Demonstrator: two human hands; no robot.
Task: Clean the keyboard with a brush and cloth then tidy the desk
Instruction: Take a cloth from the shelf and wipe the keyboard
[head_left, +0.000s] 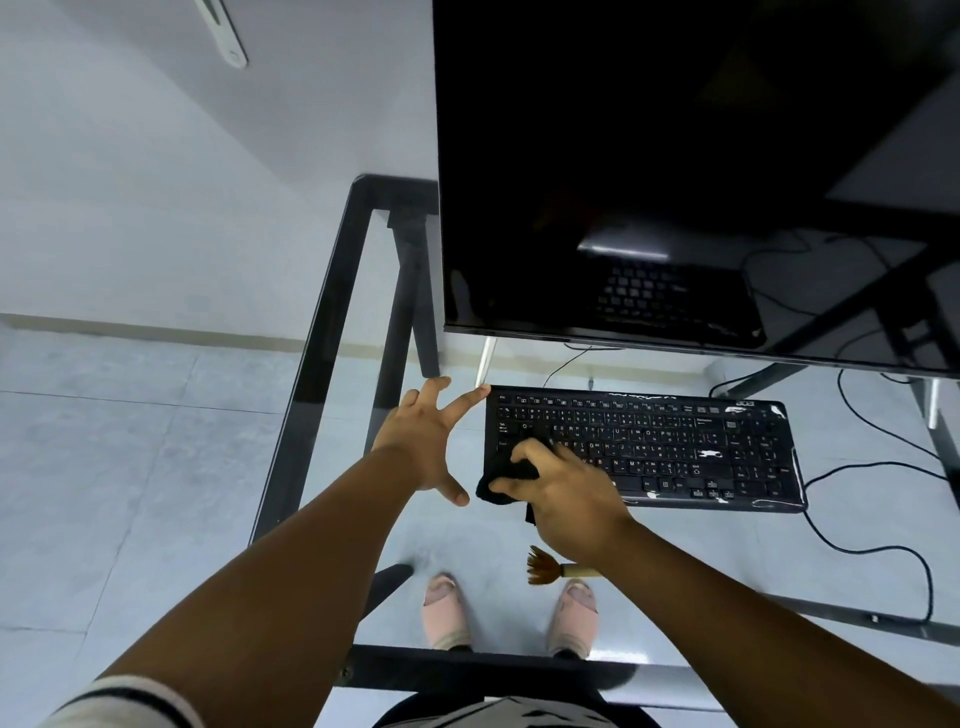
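Note:
A black keyboard (675, 441) lies on the glass desk (332, 322) below the monitor. My right hand (566, 488) grips a black cloth (506, 475) and presses it on the keyboard's left end. My left hand (431, 441) is spread flat with straight fingers just left of the keyboard, its index fingertip at the keyboard's top left corner. A small brush (550, 566) with brown bristles and a pale handle lies on the glass near the front, partly hidden under my right forearm.
A large dark monitor (675, 156) looms over the back of the desk. Black cables (872, 545) run on the right, seen through the glass. The desk's black frame (467, 670) runs along the front edge, and my feet (447, 613) show below.

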